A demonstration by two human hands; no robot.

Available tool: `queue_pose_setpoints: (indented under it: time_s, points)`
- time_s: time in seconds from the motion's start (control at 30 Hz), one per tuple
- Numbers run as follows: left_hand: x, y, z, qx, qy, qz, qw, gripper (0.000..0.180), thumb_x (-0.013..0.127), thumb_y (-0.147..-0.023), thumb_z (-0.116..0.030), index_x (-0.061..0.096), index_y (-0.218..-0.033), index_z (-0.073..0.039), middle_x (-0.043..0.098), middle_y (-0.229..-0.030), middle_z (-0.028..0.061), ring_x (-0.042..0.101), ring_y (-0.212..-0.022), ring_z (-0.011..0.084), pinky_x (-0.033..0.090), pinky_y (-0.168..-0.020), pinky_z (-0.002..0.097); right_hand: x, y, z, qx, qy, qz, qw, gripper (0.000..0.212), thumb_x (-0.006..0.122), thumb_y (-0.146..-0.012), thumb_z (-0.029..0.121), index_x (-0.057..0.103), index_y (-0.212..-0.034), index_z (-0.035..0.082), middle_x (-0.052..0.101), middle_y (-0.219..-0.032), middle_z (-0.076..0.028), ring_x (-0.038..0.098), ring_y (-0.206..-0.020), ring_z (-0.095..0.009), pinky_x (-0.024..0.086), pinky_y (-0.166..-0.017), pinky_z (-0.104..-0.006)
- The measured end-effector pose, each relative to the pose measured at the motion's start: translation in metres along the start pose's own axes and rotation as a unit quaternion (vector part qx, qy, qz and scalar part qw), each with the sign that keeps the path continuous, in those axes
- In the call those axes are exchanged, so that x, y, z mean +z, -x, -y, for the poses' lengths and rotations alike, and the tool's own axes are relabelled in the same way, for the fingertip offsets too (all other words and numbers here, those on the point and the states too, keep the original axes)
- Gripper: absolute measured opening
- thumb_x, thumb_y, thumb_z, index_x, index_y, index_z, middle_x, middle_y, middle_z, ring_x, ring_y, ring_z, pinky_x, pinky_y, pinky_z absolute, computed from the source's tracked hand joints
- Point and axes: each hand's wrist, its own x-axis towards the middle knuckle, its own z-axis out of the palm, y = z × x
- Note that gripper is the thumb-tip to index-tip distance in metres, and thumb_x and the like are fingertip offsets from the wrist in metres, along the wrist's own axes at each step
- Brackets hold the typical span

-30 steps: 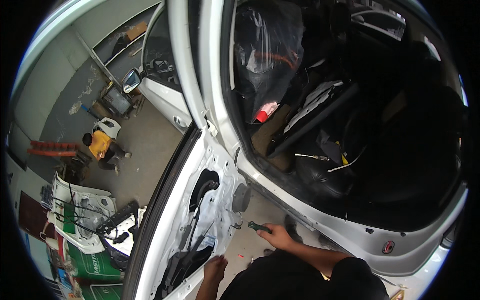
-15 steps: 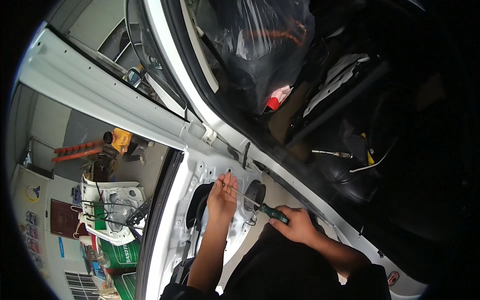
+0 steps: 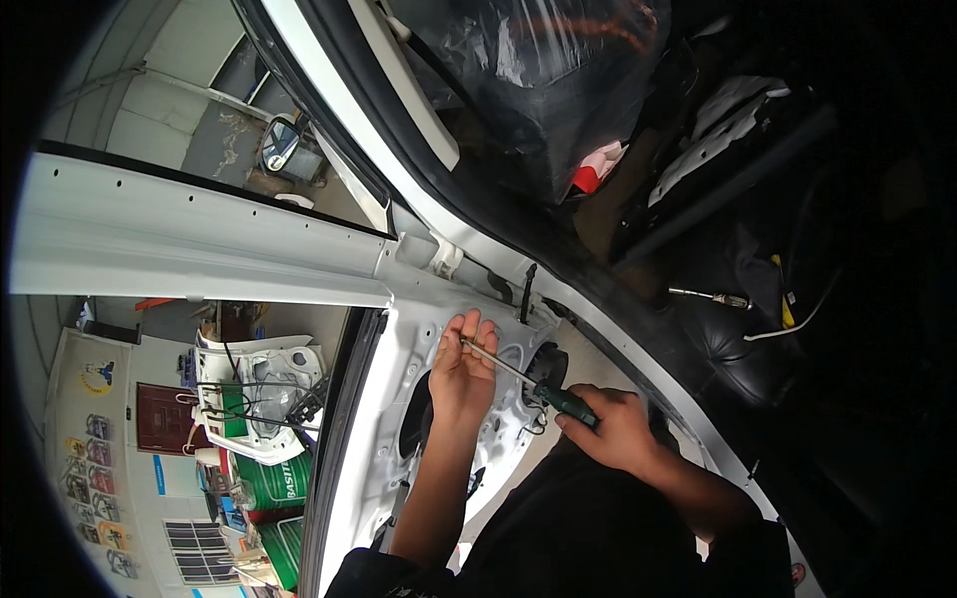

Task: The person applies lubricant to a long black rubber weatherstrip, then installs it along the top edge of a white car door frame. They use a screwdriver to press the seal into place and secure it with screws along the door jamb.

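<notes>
My right hand [image 3: 615,429] is wrapped around the dark green handle of a screwdriver [image 3: 569,404]. Its thin metal shaft points up and left, across to my left hand [image 3: 463,374]. That hand is turned palm up with its fingers mostly stretched out. The screwdriver's tip ends beside the left thumb, at the base of the fingers; whether a small part sits there is too small to tell. Both hands are over the bare inner panel of a white car door [image 3: 411,324], which has cut-out openings and a black round part [image 3: 547,367] beside the shaft.
On the black seat at the right lie a second screwdriver [image 3: 710,297], a yellow item [image 3: 785,289] and a pale thin strip [image 3: 797,329]. Clear plastic [image 3: 538,90] covers something farther in. The white door frame [image 3: 199,244] crosses at left; a detached door panel [image 3: 261,389] and green drums [image 3: 274,483] stand beyond.
The view has shifted, so the car and workshop sit differently and the person in yellow is no longer visible. My hands keep nearly the same pose around the screwdriver.
</notes>
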Motion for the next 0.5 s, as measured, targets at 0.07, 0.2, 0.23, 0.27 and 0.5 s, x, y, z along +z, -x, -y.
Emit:
queue_pose_setpoints:
  time_s: [0.07, 0.2, 0.23, 0.27, 0.5]
  points:
    - [-0.002, -0.002, 0.0, 0.005, -0.007, -0.006, 1.0, 0.022, 0.049, -0.098, -0.021, 0.054, -0.115, -0.008, 0.061, -0.121, 0.009, 0.059, -0.109, 0.0249, 0.047, -0.096, 0.0369, 0.001, -0.004, -0.002, -0.02, 0.018, -0.014, 1.0, 0.029, 0.071, -0.078, 0.026, 0.062, -0.095, 0.004, 0.063, -0.066, -0.013, 0.064, -0.061, -0.032, 0.05, -0.056, -0.0398]
    - [0.0, -0.005, 0.002, 0.013, -0.008, -0.019, 1.0, 0.022, 0.049, -0.098, -0.021, 0.053, -0.115, -0.008, 0.06, -0.122, 0.0089, 0.06, -0.107, 0.0256, 0.048, -0.095, 0.0373, 0.001, -0.007, -0.003, -0.029, 0.035, -0.012, 0.999, 0.031, 0.071, -0.077, 0.026, 0.062, -0.096, 0.004, 0.064, -0.07, -0.013, 0.064, -0.063, -0.031, 0.051, -0.056, -0.0395]
    - [0.0, -0.006, 0.002, 0.017, -0.003, -0.012, 1.0, 0.022, 0.05, -0.098, -0.022, 0.053, -0.115, -0.008, 0.061, -0.121, 0.0088, 0.06, -0.107, 0.0257, 0.048, -0.094, 0.0375, 0.0, -0.008, -0.003, -0.03, 0.037, -0.01, 0.999, 0.031, 0.071, -0.077, 0.026, 0.062, -0.097, 0.004, 0.064, -0.071, -0.013, 0.064, -0.063, -0.031, 0.051, -0.057, -0.0395]
    - [0.0, -0.007, 0.002, 0.02, -0.001, -0.008, 1.0, 0.022, 0.05, -0.098, -0.022, 0.053, -0.115, -0.008, 0.061, -0.121, 0.0087, 0.06, -0.106, 0.0259, 0.048, -0.093, 0.0376, 0.002, -0.008, -0.004, -0.031, 0.037, -0.014, 0.999, 0.031, 0.072, -0.077, 0.025, 0.062, -0.097, 0.003, 0.064, -0.071, -0.013, 0.064, -0.063, -0.032, 0.051, -0.057, -0.0397]
    - [0.007, -0.01, 0.0, 0.041, -0.133, 0.036, 0.99, 0.025, 0.046, -0.1, -0.025, 0.05, -0.116, -0.007, 0.062, -0.113, 0.0108, 0.065, -0.092, 0.028, 0.053, -0.081, 0.0398, -0.009, -0.012, -0.009, -0.056, 0.119, -0.025, 0.991, 0.037, 0.075, -0.073, 0.026, 0.063, -0.101, 0.005, 0.062, -0.073, -0.009, 0.061, -0.067, -0.025, 0.05, -0.057, -0.0353]
